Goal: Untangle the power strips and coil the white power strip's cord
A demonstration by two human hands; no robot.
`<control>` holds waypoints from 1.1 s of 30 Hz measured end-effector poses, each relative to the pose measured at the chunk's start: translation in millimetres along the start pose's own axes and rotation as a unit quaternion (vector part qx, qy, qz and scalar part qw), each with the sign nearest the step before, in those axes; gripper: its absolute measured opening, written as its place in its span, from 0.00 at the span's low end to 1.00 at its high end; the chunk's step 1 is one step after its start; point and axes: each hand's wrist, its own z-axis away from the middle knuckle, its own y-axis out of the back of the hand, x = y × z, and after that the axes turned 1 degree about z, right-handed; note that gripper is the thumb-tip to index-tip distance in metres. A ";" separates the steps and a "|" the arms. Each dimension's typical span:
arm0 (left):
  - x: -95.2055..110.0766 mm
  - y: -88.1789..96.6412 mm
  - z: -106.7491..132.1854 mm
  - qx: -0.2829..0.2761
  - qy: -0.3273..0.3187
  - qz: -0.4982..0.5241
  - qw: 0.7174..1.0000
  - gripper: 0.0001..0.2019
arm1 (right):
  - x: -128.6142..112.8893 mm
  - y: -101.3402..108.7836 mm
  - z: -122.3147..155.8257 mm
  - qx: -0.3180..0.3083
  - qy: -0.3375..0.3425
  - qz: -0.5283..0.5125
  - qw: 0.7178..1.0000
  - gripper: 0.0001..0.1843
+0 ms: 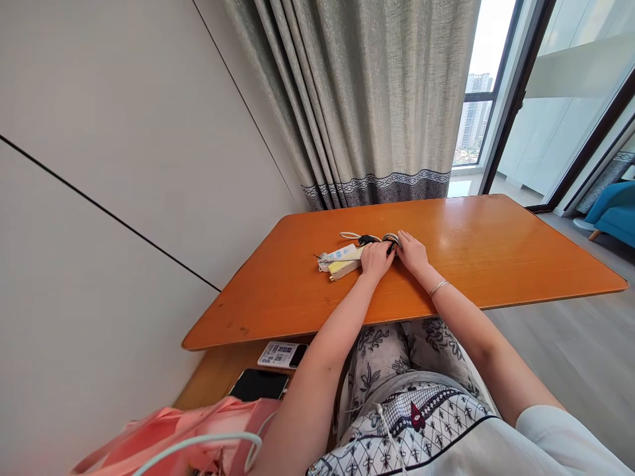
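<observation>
Both my hands rest on the orange wooden table (496, 258) at a small pile of gadgets. My left hand (376, 259) lies over the right end of a white and yellow power strip (341, 260), fingers curled down on it. My right hand (411, 252), with a bracelet on the wrist, lies beside it with its fingers laid over a coiled dark and light cable (390, 239). A white cable loop (350, 235) and a black plug (366, 239) lie just behind the strip. What the fingers grip is hidden under the hands.
A grey curtain (367, 99) hangs behind the table, a white wall (124, 165) to the left, and a window and glass door to the right. On a lower bench lie a black phone (258, 384), a white card (282, 354) and pink cloth (183, 436).
</observation>
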 end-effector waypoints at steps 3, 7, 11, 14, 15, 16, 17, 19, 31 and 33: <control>-0.8 -0.5 -0.2 0.000 0.014 -0.010 1.000 0.12 | -2.9 3.0 1.0 -0.008 -0.011 -0.002 1.000 0.28; -0.8 -1.6 -1.2 -0.013 0.028 -0.015 0.999 0.12 | -4.9 3.8 2.9 -0.020 -0.041 -0.014 0.999 0.30; -0.3 -1.6 -2.8 -0.028 0.024 -0.014 0.999 0.11 | -2.7 -0.9 3.5 0.004 -0.061 -0.093 0.994 0.28; -0.7 -0.6 -3.3 -0.030 0.011 -0.003 0.999 0.10 | 1.6 -6.1 1.6 0.024 -0.101 -0.183 0.978 0.26; -1.0 -0.2 -3.2 -0.029 0.007 0.001 1.000 0.10 | 3.1 -7.9 0.6 0.028 -0.111 -0.205 0.972 0.25; -1.4 0.1 -2.9 -0.028 0.004 0.004 1.000 0.10 | 4.5 -9.6 -0.4 0.031 -0.118 -0.221 0.968 0.25; -1.8 0.4 -2.6 -0.025 0.001 0.007 1.000 0.10 | 5.8 -11.3 -1.6 0.034 -0.122 -0.233 0.964 0.24; -2.6 0.7 -1.8 -0.020 -0.007 0.010 1.000 0.10 | 7.5 -14.5 -3.7 0.038 -0.128 -0.255 0.958 0.23; -0.9 -2.2 -5.0 0.013 0.001 0.029 0.999 0.09 | 7.4 -9.2 -5.6 0.101 -0.188 -0.404 0.890 0.15; -1.1 -2.1 -4.8 0.014 0.000 0.037 0.999 0.10 | 8.3 -8.5 -6.1 0.096 -0.209 -0.439 0.869 0.14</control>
